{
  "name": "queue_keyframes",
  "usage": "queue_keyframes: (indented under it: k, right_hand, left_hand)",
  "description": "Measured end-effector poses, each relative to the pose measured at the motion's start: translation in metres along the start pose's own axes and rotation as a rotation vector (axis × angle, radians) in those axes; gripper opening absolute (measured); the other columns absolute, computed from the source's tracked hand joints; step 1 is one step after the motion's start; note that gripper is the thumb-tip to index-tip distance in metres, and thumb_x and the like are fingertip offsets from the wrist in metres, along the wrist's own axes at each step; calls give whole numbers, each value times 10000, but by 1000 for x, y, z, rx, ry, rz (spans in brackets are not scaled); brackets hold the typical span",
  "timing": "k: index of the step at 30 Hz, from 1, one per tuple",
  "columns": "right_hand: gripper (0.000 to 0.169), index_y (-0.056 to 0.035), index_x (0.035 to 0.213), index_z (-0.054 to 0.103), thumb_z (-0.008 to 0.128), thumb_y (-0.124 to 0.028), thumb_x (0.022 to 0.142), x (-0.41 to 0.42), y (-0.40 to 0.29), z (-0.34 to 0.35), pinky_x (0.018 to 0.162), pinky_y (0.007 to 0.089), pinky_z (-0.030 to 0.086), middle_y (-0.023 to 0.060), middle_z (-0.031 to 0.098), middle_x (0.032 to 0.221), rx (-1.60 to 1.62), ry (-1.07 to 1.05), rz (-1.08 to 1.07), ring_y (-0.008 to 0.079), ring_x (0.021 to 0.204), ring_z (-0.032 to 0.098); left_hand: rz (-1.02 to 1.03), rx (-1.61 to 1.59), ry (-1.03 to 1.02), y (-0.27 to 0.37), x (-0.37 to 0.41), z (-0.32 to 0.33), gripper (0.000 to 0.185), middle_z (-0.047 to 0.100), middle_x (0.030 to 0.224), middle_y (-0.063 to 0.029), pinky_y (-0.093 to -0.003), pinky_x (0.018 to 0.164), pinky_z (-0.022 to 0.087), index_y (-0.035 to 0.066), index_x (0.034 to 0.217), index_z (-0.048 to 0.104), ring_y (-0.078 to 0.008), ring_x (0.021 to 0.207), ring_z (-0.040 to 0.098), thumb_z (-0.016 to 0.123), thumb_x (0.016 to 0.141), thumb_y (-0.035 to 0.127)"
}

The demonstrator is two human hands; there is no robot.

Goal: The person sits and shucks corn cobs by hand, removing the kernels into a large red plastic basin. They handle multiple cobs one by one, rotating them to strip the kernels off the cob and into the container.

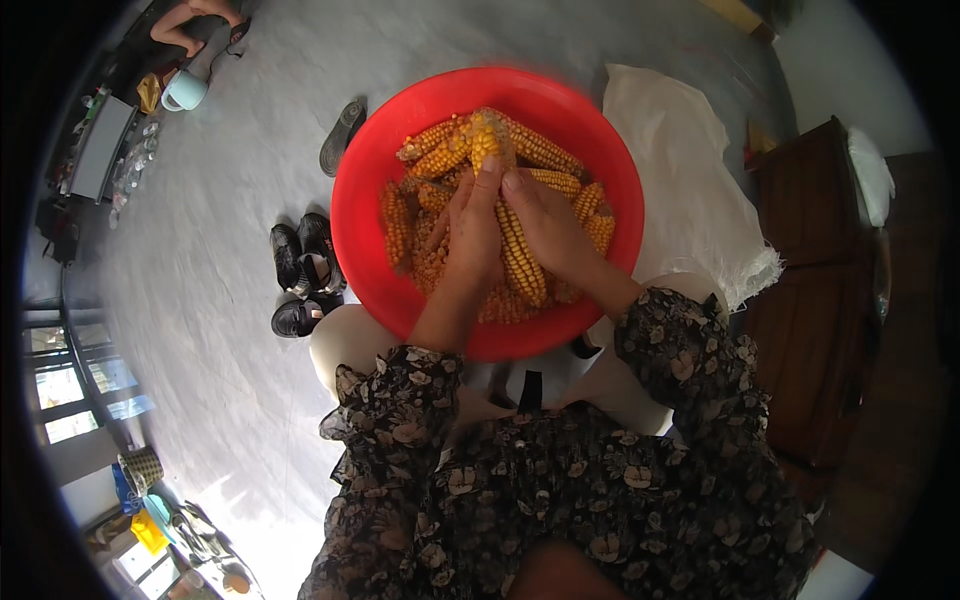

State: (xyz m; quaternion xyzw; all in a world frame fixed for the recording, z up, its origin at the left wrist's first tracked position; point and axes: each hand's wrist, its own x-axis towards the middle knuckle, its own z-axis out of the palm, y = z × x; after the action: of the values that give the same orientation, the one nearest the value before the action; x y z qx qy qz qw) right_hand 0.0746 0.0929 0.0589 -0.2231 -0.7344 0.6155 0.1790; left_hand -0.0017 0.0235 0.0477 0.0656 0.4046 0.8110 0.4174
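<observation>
A large red plastic basin sits in front of me, between or on my knees. Inside it lie several dried yellow corn cobs and loose kernels. Over the middle of the basin, my left hand and my right hand grip one ear of corn together, thumbs side by side on it. Its upper end points away from me, and my fingers hide its lower part. Just below my hands, another full ear of corn slants toward me.
A pale woven sack with a frayed edge lies right of the basin, beside a dark wooden cabinet. Black shoes and an upturned sole are on the grey floor at left. Farther off are a light-blue pail and a person's bare leg.
</observation>
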Motion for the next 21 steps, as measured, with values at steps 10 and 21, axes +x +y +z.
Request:
queue_keyframes:
  k: [10,21]
  right_hand:
    - [349,46,1001,515,344,-258,981,3,18,0,791,397,440,215,593,942,-73,19,-226,360,920,580]
    - [428,28,1018,531,277,-316,1017,0,13,0,818,282,422,77,582,938,29,-3,38,159,879,547]
  left_hand:
    - [-9,-67,-47,0,-2,0,386,581,1036,-78,-263,808,476,-8,1186,497,-139,927,562,522,943,291]
    - [-35,-112,-45,4,-5,4,360,589,975,-68,-268,718,517,-2,1136,504,-138,842,592,544,931,291]
